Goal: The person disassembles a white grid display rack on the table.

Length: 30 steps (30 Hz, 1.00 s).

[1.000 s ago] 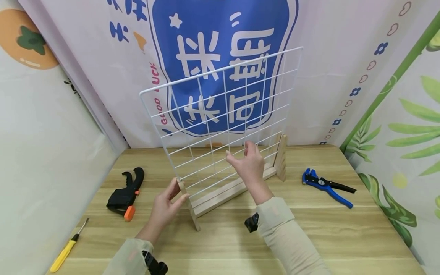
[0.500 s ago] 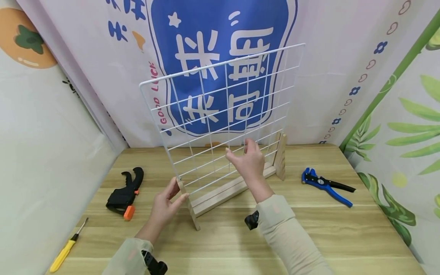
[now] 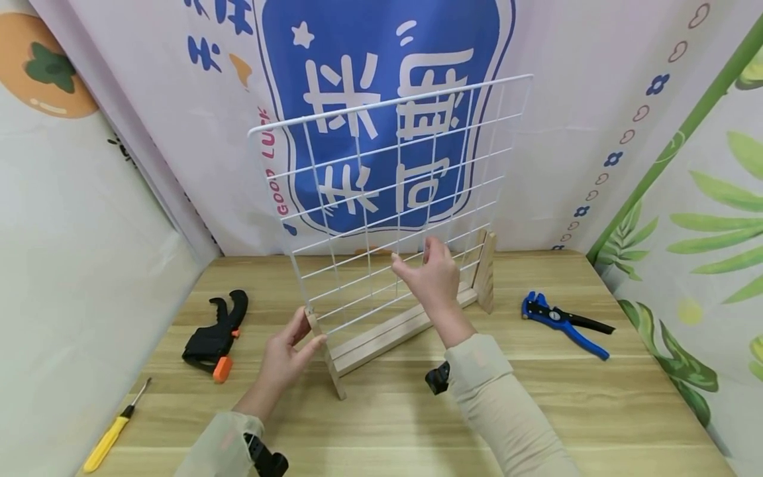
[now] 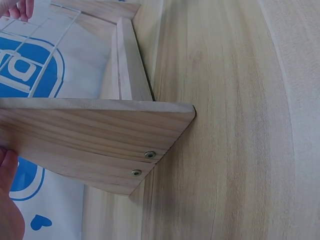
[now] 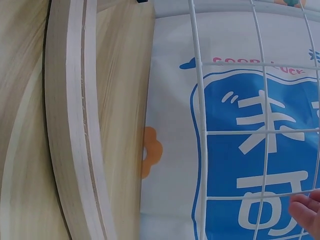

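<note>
Grid (image 5: 266, 132): wht wire, rect.; base (image 3: 383, 339): grooved wd.

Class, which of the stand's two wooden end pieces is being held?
The left end piece: the left hand grips its top; the right end piece stands untouched.

White grid (image 3: 398, 214), pale wooden stand (image 3: 381, 339) (streaky grain).

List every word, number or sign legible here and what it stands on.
"GOOD LUCK": pink, on the back cloth, partly behind the wire grid.
"未来可期": white, sideways, on that cloth's blue panel.
Dark-blue writing, same cloth, upper left: cut off, not fully readable.
Round mark on the pliers: too small to read.
</note>
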### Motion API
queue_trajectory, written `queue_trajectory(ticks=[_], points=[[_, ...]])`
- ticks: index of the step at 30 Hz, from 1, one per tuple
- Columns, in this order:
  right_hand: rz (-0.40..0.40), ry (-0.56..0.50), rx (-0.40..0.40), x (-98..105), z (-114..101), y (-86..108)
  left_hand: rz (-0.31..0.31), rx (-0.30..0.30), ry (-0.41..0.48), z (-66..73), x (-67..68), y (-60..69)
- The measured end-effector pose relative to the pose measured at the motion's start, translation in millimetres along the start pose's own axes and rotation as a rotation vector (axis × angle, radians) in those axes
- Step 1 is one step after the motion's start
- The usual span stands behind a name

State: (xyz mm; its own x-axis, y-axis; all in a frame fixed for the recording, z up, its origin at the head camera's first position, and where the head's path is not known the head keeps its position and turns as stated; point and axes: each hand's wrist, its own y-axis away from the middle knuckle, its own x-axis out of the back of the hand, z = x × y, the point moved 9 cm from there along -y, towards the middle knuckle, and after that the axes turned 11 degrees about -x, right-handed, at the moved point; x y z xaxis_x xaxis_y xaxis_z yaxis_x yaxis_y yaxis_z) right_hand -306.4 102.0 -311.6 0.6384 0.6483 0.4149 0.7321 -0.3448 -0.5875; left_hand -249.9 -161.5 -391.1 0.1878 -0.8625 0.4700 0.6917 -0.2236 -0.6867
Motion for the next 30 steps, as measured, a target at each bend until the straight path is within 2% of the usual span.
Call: queue_trajectory(ticks=[3,10,16,20,27,30], points=[[-0.019,0.004,-0.011,-0.9,0.3,-1.3,0.003,0.005,0.003,3.6,0.5,-0.7],[0.003,0.021,0.019,1.6,-4.5,-4.1,-0.002,-0.015,-0.013,33.3,6.6,-10.4],[0.037,0.036,0.065,5.3,-12.4,-7.1,0.005,-0.031,-0.007,37.6,8.4,-13.1],[0.045,0.045,0.093,6.3,-16.5,-8.1,0.007,-0.029,-0.01,35.4,8.2,-12.6],[0.038,0.057,0.104,6.9,-19.3,-9.0,-0.01,0.006,0.001,-1.4,0.4,0.9],[0.038,0.064,0.108,8.1,-21.0,-10.2,-0.008,0.009,0.004,-2.5,0.0,1.3]])
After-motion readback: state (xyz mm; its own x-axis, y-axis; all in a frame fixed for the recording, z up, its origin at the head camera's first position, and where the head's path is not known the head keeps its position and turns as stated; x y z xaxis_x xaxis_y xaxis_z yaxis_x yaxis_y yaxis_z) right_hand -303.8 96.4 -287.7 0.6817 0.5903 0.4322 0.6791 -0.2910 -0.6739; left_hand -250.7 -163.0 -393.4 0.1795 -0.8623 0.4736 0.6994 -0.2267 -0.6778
